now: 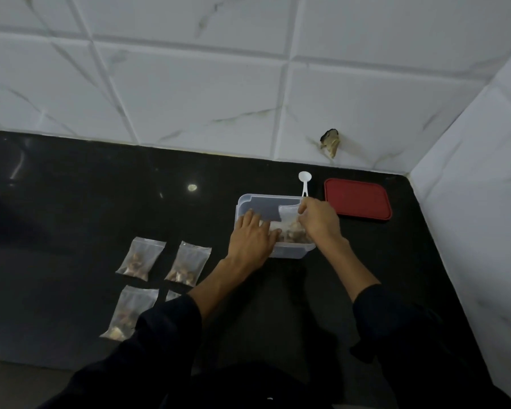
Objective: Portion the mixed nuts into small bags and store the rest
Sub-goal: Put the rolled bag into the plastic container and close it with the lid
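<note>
A clear plastic container stands on the black counter. Inside it lies a larger clear bag of mixed nuts. My right hand pinches the top of this bag at the container's right side. My left hand lies flat over the container's left front, fingers on the bag's lower edge. Small filled bags lie to the left: one, a second, a third, and a fourth mostly hidden by my left sleeve. A white plastic spoon rests behind the container.
A red lid lies flat to the right of the container, near the corner. White tiled walls rise behind and on the right. A chipped hole marks the back wall. The counter's front edge runs at the lower left.
</note>
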Tool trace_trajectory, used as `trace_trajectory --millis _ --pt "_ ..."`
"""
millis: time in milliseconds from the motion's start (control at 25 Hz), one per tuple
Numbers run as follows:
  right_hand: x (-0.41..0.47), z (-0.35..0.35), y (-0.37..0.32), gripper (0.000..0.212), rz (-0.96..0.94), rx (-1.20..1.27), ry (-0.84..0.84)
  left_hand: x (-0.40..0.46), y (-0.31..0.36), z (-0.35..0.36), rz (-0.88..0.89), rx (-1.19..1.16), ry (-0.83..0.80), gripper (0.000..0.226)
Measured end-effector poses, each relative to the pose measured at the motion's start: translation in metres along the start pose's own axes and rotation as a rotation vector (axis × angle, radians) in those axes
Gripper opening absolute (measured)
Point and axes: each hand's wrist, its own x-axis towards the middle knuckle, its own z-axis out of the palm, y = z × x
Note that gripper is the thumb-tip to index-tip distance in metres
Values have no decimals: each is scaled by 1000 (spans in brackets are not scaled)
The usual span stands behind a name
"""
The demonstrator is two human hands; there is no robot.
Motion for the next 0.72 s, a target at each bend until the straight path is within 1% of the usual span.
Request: trace_trajectory --millis 80,200,280,360,480,600,720 --pt "-1 3 -3 16 -56 -130 9 -1 0 5 1 73 5 53" --pt "-6 13 -4 23 -108 -196 -44 -3 3 5 -1 123 49 67" --pt "-8 19 -5 19 -173 -258 -92 -4 4 5 25 148 77 66" --pt "-6 22 -6 14 -234 -322 -160 -5 4 4 30 150 68 61" --pt "2 24 -8 17 -221 -284 -279 -5 4 3 10 124 58 62" --pt "7 29 -8 20 -197 -246 -317 -5 5 1 18 124 49 64" --pt "8 28 -7 21 -192 -235 -341 -7 5 0 53 147 45 53"
